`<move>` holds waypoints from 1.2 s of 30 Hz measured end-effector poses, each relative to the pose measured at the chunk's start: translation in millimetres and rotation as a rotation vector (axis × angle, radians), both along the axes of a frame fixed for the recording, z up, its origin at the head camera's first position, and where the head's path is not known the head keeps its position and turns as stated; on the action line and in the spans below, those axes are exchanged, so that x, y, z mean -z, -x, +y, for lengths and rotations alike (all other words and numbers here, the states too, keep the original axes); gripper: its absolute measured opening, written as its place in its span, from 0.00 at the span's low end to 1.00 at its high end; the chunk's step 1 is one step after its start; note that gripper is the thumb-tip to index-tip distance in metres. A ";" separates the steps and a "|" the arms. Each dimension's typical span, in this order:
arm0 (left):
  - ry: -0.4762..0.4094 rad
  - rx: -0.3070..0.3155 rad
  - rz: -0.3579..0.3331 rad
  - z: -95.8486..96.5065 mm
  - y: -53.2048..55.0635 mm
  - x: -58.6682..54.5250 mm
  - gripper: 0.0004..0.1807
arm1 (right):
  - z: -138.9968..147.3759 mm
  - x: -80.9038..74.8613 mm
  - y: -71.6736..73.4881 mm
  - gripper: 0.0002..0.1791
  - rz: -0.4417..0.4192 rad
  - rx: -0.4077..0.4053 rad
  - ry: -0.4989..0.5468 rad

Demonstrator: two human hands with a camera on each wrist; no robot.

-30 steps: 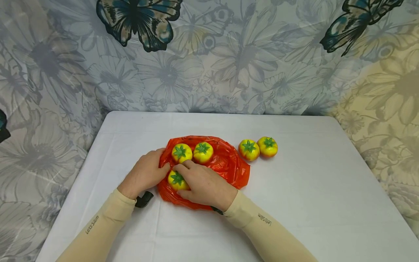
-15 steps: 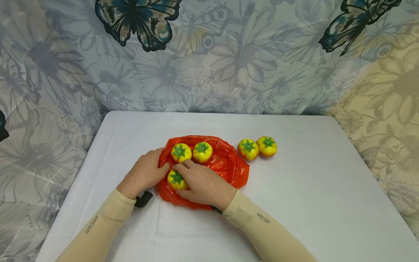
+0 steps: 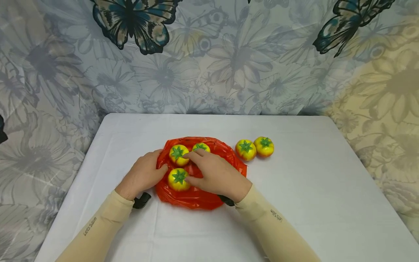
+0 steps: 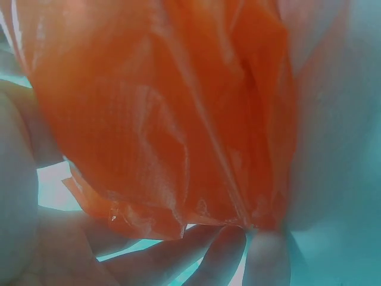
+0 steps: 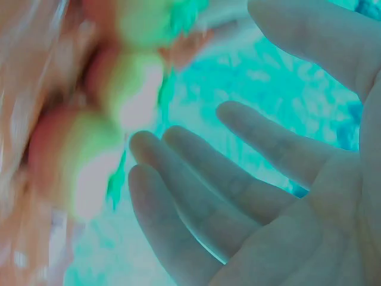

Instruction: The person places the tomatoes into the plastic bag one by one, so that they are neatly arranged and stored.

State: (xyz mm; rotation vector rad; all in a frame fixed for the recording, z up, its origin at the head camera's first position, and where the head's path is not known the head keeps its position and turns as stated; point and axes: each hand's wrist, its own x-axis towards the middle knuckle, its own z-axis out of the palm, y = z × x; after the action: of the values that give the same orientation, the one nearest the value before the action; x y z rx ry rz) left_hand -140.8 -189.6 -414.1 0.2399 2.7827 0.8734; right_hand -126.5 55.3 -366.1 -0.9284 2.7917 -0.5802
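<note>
A red plastic bag (image 3: 196, 200) lies spread with its mouth up. Inside it, three glossy yellow-red fruits with green star-shaped tops, like tomatoes or persimmons, show: a near fruit (image 3: 178, 179), a back-left fruit (image 3: 178, 155) and a partly hidden back-right fruit (image 3: 201, 146). My left hand (image 3: 145, 173) grips the bag's left rim; in the left wrist view its fingers (image 4: 223, 256) meet the edge of the orange-looking plastic. Over the bag, my right hand (image 3: 219, 176) has its fingers loosely spread and holds nothing. The right wrist view shows its fingers (image 5: 196, 202) apart from the blurred fruits (image 5: 77, 161).
To the right of the bag, two more such fruits, a nearer one (image 3: 246, 150) and a farther one (image 3: 264, 146), sit side by side on the white-covered table (image 3: 311, 189). Behind the table hangs a flowered cloth backdrop (image 3: 209, 80) with butterflies.
My right hand has let go of the near fruit and drawn back up and to the right, uncovering it and overlapping the back-right fruit. The left hand keeps its place at the rim.
</note>
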 end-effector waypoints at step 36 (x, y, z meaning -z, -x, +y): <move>-0.005 -0.005 -0.013 1.6 -3.4 -2.2 0.31 | 188.5 22.3 52.2 0.40 -0.054 0.560 -0.004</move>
State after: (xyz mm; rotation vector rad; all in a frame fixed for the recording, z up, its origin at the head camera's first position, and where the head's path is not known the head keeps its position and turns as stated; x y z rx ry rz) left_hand -137.4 -188.0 -411.9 0.2275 2.7704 0.8795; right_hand -178.8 243.8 -388.5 -0.1071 2.9889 -0.6474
